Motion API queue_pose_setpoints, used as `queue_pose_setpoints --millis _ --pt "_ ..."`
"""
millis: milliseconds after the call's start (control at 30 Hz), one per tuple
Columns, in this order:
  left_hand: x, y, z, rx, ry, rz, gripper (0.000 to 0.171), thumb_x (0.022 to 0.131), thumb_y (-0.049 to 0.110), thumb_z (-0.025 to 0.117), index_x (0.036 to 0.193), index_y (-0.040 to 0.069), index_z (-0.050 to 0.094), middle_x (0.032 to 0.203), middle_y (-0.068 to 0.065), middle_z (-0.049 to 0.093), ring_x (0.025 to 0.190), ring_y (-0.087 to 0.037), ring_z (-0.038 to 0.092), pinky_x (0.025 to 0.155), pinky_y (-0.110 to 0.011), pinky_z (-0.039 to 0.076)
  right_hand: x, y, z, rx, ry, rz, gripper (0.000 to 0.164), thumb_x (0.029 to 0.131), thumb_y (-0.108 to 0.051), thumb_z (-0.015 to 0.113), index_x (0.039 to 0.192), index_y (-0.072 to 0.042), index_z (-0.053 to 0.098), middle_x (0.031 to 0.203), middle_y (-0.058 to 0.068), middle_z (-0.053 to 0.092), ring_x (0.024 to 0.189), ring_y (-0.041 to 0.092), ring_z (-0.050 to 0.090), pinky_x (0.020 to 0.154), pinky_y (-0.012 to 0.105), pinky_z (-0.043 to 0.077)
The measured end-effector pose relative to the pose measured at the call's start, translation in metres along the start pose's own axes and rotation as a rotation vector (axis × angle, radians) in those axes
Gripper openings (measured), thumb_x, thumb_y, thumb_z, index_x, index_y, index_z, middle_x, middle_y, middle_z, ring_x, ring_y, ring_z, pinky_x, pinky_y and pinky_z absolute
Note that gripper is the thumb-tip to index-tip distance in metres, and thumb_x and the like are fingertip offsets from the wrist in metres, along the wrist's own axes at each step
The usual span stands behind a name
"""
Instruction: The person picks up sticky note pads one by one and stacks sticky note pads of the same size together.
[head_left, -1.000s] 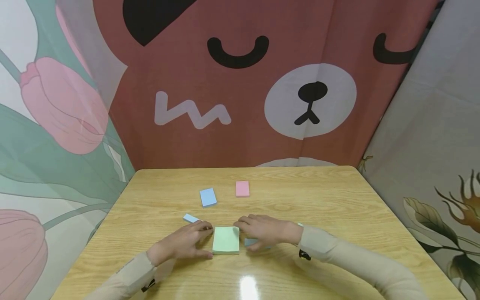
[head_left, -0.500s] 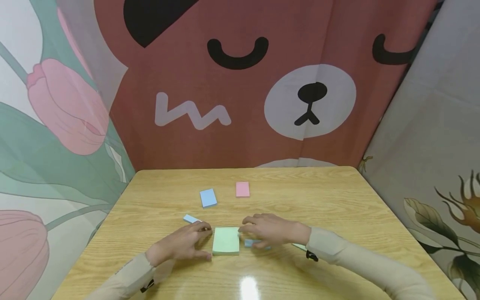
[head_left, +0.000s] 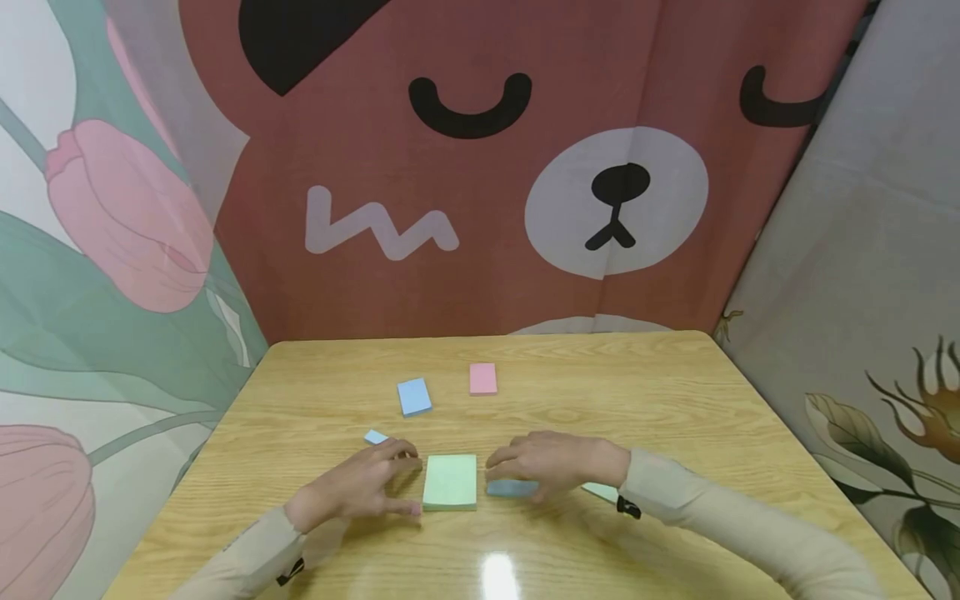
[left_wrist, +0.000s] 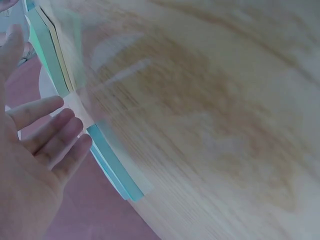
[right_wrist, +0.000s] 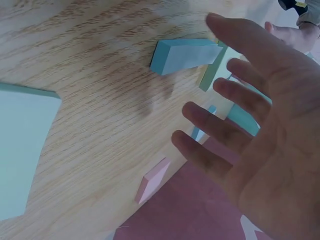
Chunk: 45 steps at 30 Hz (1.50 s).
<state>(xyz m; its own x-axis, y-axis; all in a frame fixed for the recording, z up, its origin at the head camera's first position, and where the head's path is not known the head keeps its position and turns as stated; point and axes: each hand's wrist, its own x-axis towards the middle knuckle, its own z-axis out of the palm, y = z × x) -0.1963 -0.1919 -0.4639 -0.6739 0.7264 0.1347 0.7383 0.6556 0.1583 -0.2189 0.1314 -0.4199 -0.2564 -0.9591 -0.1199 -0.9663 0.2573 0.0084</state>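
Observation:
A light green square pad of sticky notes [head_left: 450,482] lies on the table between my hands. My left hand [head_left: 360,486] is at its left side, thumb and fingers spread and holding nothing. My right hand [head_left: 558,462] hovers to the right with loosely bent fingers, over a narrow blue pad [head_left: 512,488] that it partly hides. In the right wrist view that blue pad [right_wrist: 184,56] stands apart from the fingers. Just behind my left fingers lies a small light blue pad [head_left: 375,437], partly covered. The left wrist view shows its blue edge [left_wrist: 117,165] near my fingertips.
Farther back lie a blue pad [head_left: 414,397] and a pink pad [head_left: 483,379]. Another light green pad [head_left: 602,492] shows partly below my right wrist. The wooden table [head_left: 637,383] ends at a hanging bear-patterned cloth [head_left: 375,292].
My right hand has drawn back to the right, from the green pad's corner to above the narrow blue pad. My left hand has barely moved.

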Motion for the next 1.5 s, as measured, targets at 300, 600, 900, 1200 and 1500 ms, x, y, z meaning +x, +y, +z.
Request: queue_pose_setpoints --millis 300,600,900,1200,1500 --pt "0.0 -0.005 0.002 0.051 0.121 0.006 0.042 0.085 0.045 0.052 0.109 0.012 0.06 0.107 0.001 0.049 0.095 -0.012 0.046 0.079 -0.034 0.044 -0.002 -0.003 -0.004 -0.039 -0.057 0.001 0.07 0.07 -0.019 0.075 0.131 -0.022 0.041 0.134 -0.005 0.037 0.109 0.014 0.044 0.085 0.031 0.042" --pt "0.004 -0.012 0.004 0.203 0.273 -0.059 0.036 0.082 0.039 0.057 0.101 0.01 0.062 0.098 0.0 0.051 0.083 -0.012 0.046 0.069 -0.028 0.044 -0.004 -0.002 -0.004 -0.076 -0.07 -0.03 0.077 0.068 -0.001 0.072 0.133 -0.024 0.038 0.136 -0.006 0.035 0.111 0.012 0.043 0.082 0.031 0.043" --pt "0.003 -0.015 0.004 0.244 0.328 -0.138 0.026 0.079 0.03 0.06 0.094 0.009 0.063 0.089 -0.001 0.052 0.076 -0.015 0.047 0.062 -0.029 0.043 -0.004 -0.004 -0.003 -0.072 -0.085 -0.019 0.078 0.068 0.001 0.07 0.134 -0.025 0.038 0.136 -0.009 0.035 0.11 0.01 0.042 0.079 0.029 0.043" --pt "0.004 -0.014 0.002 0.276 0.349 -0.272 0.034 0.077 0.033 0.064 0.094 0.004 0.062 0.088 -0.007 0.055 0.077 -0.022 0.05 0.062 -0.034 0.046 -0.003 -0.002 0.003 -0.034 -0.074 -0.02 0.08 0.066 0.008 0.066 0.134 -0.025 0.039 0.135 -0.01 0.035 0.107 0.01 0.044 0.082 0.028 0.042" --pt "0.004 -0.01 0.001 0.311 0.276 -0.401 0.048 0.075 0.045 0.063 0.079 -0.003 0.058 0.078 -0.011 0.048 0.065 -0.022 0.045 0.049 -0.031 0.041 -0.004 -0.001 0.006 -0.071 -0.046 -0.05 0.079 0.067 0.008 0.067 0.133 -0.024 0.04 0.135 -0.008 0.036 0.111 0.01 0.042 0.08 0.029 0.043"
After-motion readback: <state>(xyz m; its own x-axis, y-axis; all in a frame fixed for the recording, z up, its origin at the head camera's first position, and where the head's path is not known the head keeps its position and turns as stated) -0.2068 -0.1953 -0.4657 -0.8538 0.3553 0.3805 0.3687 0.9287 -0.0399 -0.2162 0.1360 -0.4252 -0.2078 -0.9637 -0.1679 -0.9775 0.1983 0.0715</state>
